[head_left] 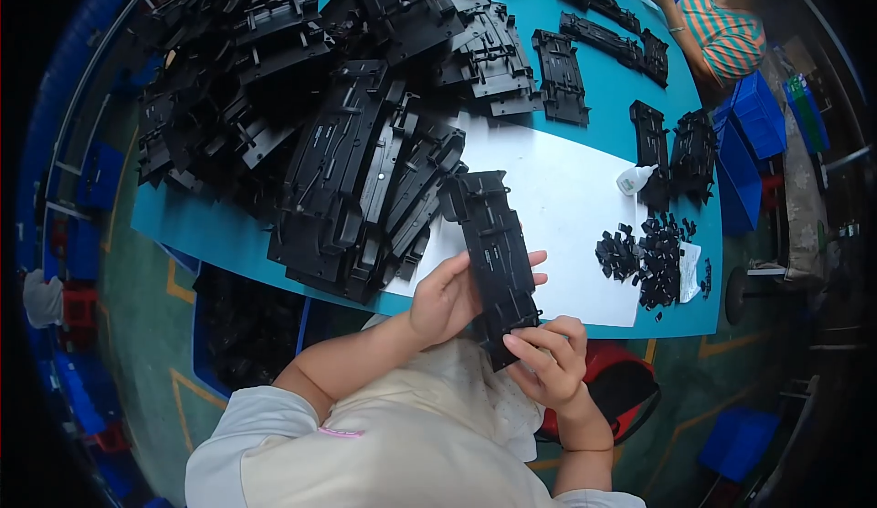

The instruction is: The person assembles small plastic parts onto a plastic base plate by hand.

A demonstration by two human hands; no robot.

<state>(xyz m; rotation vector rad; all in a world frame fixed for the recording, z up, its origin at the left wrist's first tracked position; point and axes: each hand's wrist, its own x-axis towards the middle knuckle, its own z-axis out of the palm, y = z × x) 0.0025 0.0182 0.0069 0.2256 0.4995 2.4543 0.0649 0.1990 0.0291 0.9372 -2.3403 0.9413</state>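
Observation:
A long black moulded plastic part [498, 248] is held tilted above the table's near edge. My left hand [449, 300] wraps round its left side, with fingertips showing past its right edge. At the lower end, my right hand [552, 362] pinches the part between thumb and fingers. Beneath it lies a white sheet [575, 188] on the teal table [690, 312]. To the left rises a large pile of similar black plastic parts [333, 161]. Small black pieces [653, 261] lie heaped right of the sheet, near a small white squeeze bottle [634, 178].
More black parts [562, 79] lie along the far side and right edge. A blue bin [203, 343] of dark parts stands under the table at left. A red stool [607, 385] is close by my right arm. Another person [717, 28] sits at the far right, near blue crates [754, 129].

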